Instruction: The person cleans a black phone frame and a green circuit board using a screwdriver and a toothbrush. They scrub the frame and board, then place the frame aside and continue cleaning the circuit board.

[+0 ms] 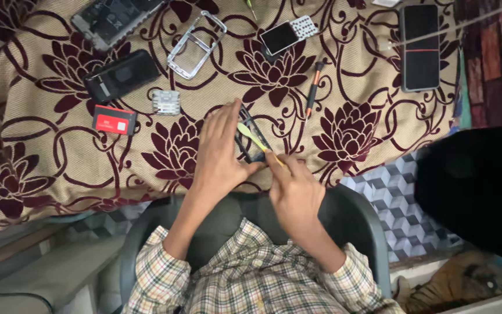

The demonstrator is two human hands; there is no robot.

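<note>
My left hand [219, 152] lies flat with fingers together, pressing down beside a small black phone frame [250, 141] on the flowered cloth [47, 151]. My right hand [294, 189] grips a thin yellow pry tool [252, 136], whose tip rests across the black frame. Both wrists come out of checked shirt sleeves at the bottom.
Spread over the cloth are a black phone body [122, 75], a red battery [114, 120], a small keypad [165, 102], a silver frame [196, 44], a phone with keypad [289, 35], an orange-tipped screwdriver [314, 87] and a large dark phone [420, 46]. A dark chair back [355, 218] surrounds me.
</note>
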